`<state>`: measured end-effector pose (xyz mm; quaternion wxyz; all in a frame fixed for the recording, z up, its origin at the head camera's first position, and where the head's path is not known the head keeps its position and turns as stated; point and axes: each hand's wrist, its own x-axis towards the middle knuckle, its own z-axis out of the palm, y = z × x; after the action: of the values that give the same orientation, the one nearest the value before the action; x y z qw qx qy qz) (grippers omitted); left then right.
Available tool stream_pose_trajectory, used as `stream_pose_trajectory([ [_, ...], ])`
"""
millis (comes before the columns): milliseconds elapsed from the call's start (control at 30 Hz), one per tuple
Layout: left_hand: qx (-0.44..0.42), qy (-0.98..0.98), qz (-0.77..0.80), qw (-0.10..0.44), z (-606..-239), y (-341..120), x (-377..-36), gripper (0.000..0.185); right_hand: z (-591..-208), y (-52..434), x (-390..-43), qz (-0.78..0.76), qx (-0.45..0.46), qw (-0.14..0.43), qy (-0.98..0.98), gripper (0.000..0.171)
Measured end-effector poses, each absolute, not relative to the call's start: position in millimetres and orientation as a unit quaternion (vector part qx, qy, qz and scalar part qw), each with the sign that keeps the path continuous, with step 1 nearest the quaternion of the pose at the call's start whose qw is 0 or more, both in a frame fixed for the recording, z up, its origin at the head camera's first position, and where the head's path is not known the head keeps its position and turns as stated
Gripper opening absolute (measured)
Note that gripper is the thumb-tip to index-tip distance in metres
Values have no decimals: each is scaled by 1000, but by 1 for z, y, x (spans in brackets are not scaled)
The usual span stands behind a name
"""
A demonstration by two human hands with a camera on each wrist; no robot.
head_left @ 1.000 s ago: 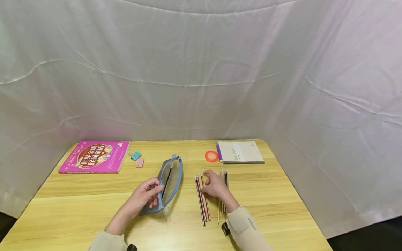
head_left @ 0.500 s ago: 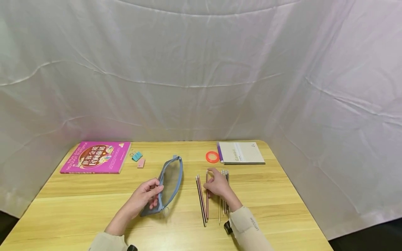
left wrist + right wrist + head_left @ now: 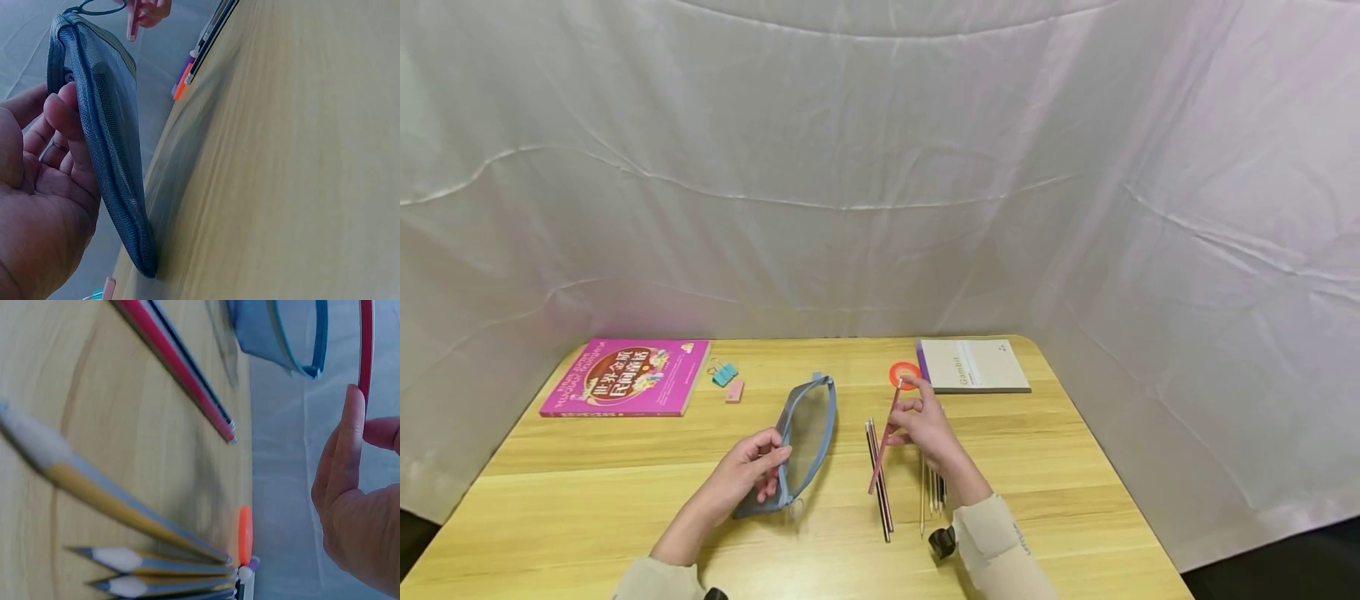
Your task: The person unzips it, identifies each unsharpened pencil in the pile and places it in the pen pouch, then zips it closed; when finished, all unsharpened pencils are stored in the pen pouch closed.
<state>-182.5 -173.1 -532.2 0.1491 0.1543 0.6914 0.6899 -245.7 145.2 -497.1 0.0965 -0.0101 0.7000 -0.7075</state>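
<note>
The right hand pinched a red pencil at centre frame, lifted off the worktop. The left hand gripped the blue pencil case.

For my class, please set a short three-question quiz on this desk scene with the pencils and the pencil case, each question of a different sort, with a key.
1. True or false: the right hand holds a red pencil lifted off the table.
2. What does the left hand grip? A) pink book B) pencil case C) notebook
3. Fill in: the orange tape ring lies just left of the ______.

Key
1. True.
2. B: the pencil case, not the pink book.
3. Notebook.
</note>
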Motion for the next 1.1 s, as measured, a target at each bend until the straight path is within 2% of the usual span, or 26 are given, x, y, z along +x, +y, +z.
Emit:
stream_pose_trajectory([
  [533, 157, 690, 691, 149, -534, -173, -182, 27, -490, 127, -242, -737, -2, 71, 672, 81],
  [900, 152, 694, 686, 156, -535, -169, -181, 28, -493, 98, -241, -731, 10, 49, 681, 84],
  [1100, 155, 695, 683, 161, -536, -165, -181, 28, -490, 79, -237, -733, -14, 33, 679, 85],
])
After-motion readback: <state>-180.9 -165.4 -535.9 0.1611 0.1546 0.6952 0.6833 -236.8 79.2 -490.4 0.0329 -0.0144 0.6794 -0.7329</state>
